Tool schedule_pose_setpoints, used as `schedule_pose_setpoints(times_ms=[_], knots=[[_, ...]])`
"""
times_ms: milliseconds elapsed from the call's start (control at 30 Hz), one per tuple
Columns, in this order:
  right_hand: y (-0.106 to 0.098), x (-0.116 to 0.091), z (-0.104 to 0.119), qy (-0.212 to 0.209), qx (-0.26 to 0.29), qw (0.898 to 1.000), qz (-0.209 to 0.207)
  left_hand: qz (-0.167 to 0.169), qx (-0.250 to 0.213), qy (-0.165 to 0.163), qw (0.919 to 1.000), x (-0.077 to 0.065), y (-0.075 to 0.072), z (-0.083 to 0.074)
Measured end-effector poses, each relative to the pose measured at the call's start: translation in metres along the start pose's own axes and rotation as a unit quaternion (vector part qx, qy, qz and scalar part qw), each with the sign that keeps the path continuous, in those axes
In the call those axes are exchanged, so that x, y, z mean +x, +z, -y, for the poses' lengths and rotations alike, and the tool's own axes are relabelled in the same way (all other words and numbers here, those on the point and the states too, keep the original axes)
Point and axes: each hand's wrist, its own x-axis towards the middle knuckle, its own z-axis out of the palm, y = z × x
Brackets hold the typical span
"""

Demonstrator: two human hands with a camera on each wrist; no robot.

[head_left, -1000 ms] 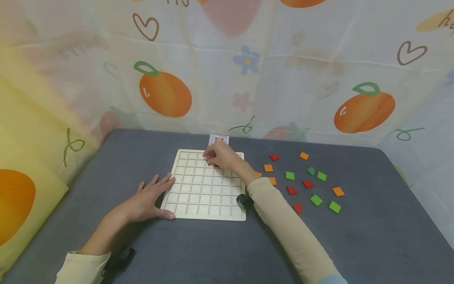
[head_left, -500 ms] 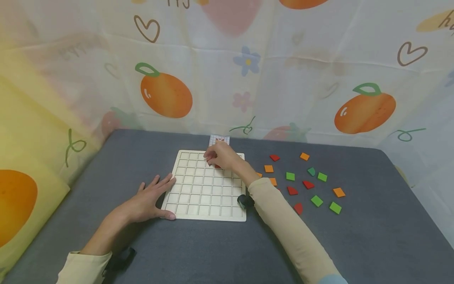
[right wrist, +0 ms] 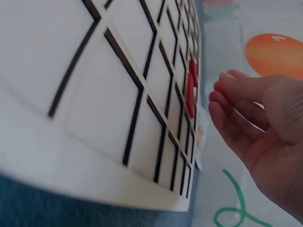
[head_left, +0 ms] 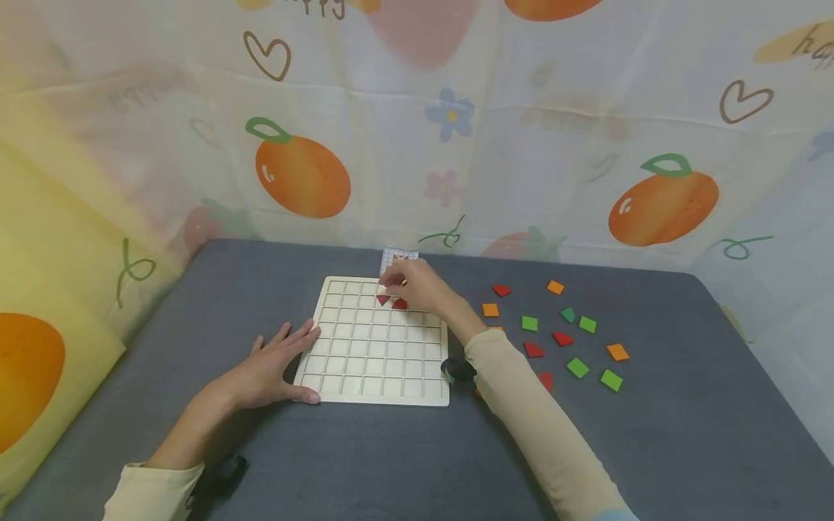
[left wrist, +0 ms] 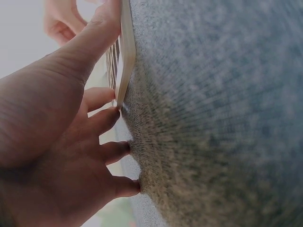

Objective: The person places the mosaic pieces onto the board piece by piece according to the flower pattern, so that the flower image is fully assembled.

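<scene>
Hovering near red pieces (head_left: 400, 304) (on the board (head_left: 371, 348)) is the right hand (head_left: 420, 284).

Left hand (head_left: 276, 365) touches gridded board (head_left: 376, 349), right hand (head_left: 420, 286) above.

Left grip (head_left: 270, 369) splayed wide; right grip (head_left: 417, 284) loosely curled

Head view looks forward, down; wrist views (closer) share the board (head_left: 376, 348).
</scene>
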Motion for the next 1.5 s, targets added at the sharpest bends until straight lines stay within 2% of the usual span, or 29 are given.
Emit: schedule_pose_setpoints(times_ms=[200,433,633,1033,1500], knots=[[-0.010,-0.012,-0.006,-0.012,-0.001,1.000,-0.015,0.002,-0.002,0.000,1.0000,0.000,0.000,0.002],[-0.026,-0.027,-0.016,0.017,-0.024,0.999,-0.018,0.001,-0.004,-0.004,1.0000,0.001,0.000,0.001],[-0.039,-0.040,-0.028,0.029,-0.017,0.999,-0.024,0.001,-0.004,-0.003,1.0000,0.000,-0.001,0.000],[-0.047,-0.066,-0.058,0.056,-0.016,0.997,-0.040,0.002,-0.005,-0.005,1.0000,-0.001,-0.002,-0.001],[-0.070,-0.095,-0.083,0.084,-0.021,0.994,-0.065,0.006,-0.001,-0.010,0.9999,0.001,-0.001,-0.001]])
